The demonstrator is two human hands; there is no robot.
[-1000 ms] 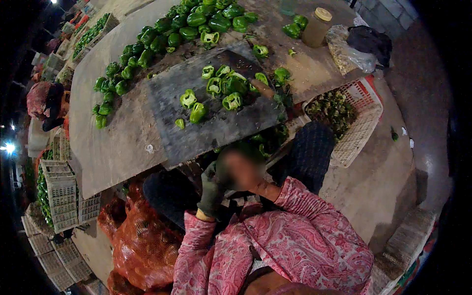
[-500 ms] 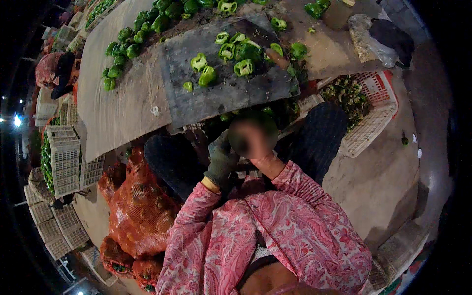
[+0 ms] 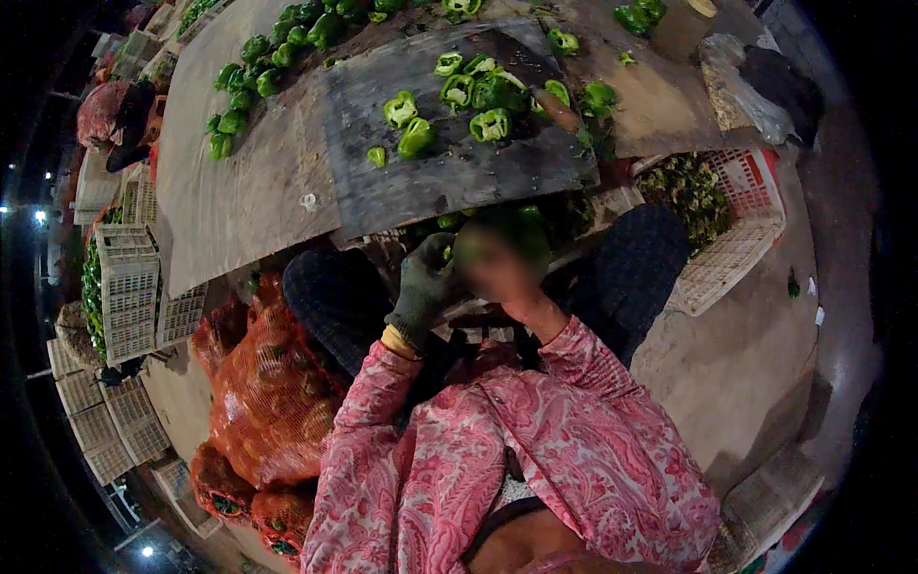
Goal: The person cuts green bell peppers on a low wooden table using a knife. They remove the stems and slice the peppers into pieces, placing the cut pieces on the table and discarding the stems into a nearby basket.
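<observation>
My left hand (image 3: 422, 291), in a dark grey-green knit glove, is closed in front of the board's near edge. Light green flesh of a green pepper (image 3: 448, 253) shows at its fingertips. Close beside it is my bare right hand (image 3: 516, 290); a blur hides its fingers and whatever they hold. Beyond both hands lies a dark board (image 3: 382, 196). Cut green peppers (image 3: 491, 125) are grouped on it, with a halved one (image 3: 417, 139) and a small piece (image 3: 377, 156) nearer its left side. Below the board's edge, more green peppers (image 3: 566, 218) show in shadow between my knees.
Whole green peppers (image 3: 326, 31) line the far left of the brown sheet (image 3: 239, 206). At right stands a crate (image 3: 736, 251) of trimmings. Red mesh sacks (image 3: 273, 411) sit by my left knee, with stacked pale crates (image 3: 131, 287) beyond. A clear bag (image 3: 732, 81) lies far right.
My left hand has drawn slightly away from the right, and light green now shows at its fingertips. The whole view has shifted a little; the peppers on the board look unmoved.
</observation>
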